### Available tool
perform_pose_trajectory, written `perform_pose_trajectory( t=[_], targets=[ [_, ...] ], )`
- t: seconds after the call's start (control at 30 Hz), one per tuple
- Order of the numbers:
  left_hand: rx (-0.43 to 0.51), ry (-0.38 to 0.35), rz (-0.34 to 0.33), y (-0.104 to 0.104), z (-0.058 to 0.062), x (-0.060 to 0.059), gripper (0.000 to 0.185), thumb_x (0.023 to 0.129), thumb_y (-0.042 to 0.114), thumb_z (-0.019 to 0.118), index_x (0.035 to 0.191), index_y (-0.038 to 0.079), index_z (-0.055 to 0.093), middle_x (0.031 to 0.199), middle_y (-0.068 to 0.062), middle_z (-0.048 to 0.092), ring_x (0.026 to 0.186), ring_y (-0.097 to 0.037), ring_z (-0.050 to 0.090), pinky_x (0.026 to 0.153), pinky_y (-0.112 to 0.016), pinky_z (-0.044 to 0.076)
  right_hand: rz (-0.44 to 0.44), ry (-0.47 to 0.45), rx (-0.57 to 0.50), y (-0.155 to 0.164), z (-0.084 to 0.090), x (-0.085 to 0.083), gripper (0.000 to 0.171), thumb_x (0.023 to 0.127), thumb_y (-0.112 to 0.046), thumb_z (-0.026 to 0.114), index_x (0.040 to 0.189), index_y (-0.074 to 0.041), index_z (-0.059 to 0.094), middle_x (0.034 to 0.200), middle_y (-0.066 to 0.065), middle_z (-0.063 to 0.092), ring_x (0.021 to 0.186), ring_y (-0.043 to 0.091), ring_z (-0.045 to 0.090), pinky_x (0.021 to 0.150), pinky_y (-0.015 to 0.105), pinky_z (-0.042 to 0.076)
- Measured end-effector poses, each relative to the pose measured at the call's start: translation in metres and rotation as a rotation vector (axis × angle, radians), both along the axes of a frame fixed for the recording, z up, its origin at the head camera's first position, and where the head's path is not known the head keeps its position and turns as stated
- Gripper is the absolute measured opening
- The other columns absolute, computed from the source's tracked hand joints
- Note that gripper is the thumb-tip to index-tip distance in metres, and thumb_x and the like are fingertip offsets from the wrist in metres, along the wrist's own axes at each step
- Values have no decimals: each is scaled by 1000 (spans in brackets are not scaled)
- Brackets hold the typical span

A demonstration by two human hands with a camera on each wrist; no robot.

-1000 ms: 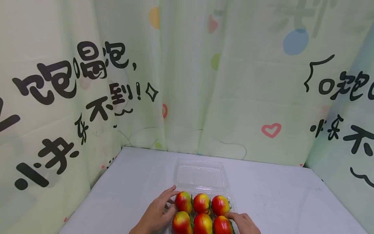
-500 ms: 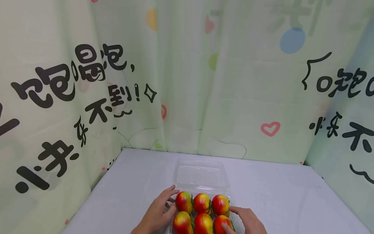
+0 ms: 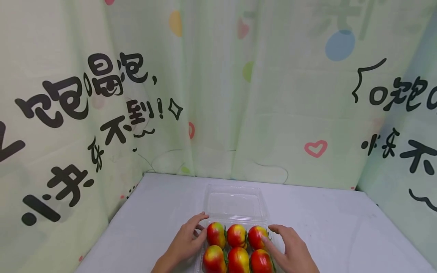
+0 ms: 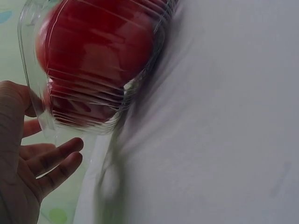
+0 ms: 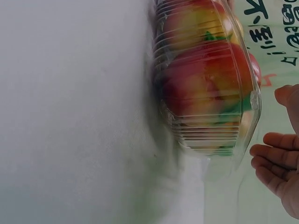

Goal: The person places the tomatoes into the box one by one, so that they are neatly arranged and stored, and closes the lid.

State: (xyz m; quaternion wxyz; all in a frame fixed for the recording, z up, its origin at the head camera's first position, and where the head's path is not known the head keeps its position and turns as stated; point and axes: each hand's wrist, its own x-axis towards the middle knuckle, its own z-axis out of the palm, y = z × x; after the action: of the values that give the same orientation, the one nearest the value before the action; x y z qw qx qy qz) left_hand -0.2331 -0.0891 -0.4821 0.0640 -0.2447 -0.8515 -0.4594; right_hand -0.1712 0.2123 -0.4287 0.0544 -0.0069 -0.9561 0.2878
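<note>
A clear plastic clamshell box (image 4: 84,91) holds several red-and-yellow fruits (image 3: 236,236) with green leafy bits, in two rows. Its lid (image 3: 235,203) lies folded back on the far side. My left hand (image 3: 187,239) is at the box's left side, fingers loosely bent; in the left wrist view the thumb meets the rim, though contact is unclear. My right hand (image 3: 293,248) hovers by the right side with fingers spread. In the head view its thumb overlaps the back right fruit (image 3: 257,237); the right wrist view shows the fingers (image 5: 275,156) apart from the box.
A white-covered table (image 3: 327,223) bears the box near its front. Pale green curtains (image 3: 273,113) with black lettering and coloured shapes enclose the back and both sides.
My right hand has moved up and away from the front right fruit toward the box's back right corner, fingers spreading. The left hand has barely shifted; fruits and lid stay in place.
</note>
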Motion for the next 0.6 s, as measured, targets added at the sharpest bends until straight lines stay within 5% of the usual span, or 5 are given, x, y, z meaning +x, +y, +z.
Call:
perform_pose_trajectory(
  t=[0.6],
  targets=[
    [-19,15,15,0,4,-27,39,92,11,56,130,3,54,132,-14,56,89,-15,65,75,-26,55,4,100,13,8,-6,-39,50,88,-48,62,115,-7,62,113,11,65,101,28,60,84,47,53]
  ],
)
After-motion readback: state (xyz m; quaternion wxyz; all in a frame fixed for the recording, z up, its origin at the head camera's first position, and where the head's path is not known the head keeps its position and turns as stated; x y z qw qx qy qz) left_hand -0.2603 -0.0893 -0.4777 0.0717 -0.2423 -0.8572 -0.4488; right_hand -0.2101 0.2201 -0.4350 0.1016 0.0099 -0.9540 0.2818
